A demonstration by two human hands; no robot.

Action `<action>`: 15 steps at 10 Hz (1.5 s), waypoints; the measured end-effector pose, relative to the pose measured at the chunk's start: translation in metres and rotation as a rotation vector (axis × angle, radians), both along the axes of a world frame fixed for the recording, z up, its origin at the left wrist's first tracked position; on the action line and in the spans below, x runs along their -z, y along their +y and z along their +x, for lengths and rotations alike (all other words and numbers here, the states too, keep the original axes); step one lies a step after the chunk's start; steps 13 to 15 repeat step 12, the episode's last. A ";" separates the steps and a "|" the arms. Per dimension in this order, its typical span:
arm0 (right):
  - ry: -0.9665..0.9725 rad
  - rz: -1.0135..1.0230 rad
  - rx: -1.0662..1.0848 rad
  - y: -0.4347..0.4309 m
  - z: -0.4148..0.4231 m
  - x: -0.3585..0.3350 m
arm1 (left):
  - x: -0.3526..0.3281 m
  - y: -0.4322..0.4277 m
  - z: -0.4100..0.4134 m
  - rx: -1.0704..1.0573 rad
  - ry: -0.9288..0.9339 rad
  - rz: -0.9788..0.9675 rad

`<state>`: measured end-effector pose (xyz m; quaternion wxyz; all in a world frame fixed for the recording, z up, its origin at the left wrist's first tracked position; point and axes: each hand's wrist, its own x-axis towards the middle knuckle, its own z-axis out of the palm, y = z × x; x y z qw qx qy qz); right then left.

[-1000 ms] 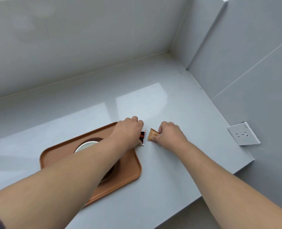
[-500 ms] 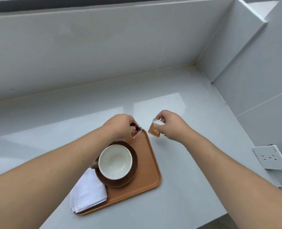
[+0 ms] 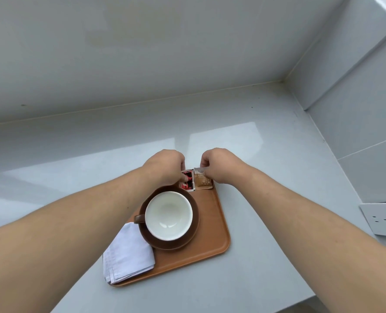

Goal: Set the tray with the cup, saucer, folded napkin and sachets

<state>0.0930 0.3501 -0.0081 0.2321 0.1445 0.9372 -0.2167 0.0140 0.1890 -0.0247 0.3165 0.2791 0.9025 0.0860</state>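
Your left hand point(image 3: 165, 167) has its fingers pinched on the red sachet point(image 3: 187, 182), and your right hand point(image 3: 219, 164) pinches the brown sachet point(image 3: 202, 182). Both sachets lie side by side, touching, at the tray's point(image 3: 219, 224) far corner beyond the cup point(image 3: 168, 216), likely for tidy alignment. Napkin point(image 3: 127, 259) at near corner.

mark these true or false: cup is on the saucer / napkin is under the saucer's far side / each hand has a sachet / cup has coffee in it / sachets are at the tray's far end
1. The cup sits on the saucer: true.
2. The napkin lies at the saucer's far side: false, it lies at the near left corner of the tray.
3. The left hand holds the red sachet, the right hand the brown sachet: true.
4. The cup holds coffee: false, it looks empty.
5. Both sachets are at the tray's far end: true.
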 end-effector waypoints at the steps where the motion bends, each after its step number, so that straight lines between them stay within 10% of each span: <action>1: 0.012 0.026 -0.040 -0.001 -0.001 0.004 | 0.000 0.004 0.001 0.034 0.036 -0.081; 15: 0.245 0.263 0.010 -0.008 0.016 0.012 | -0.001 -0.007 0.012 -0.056 0.177 -0.047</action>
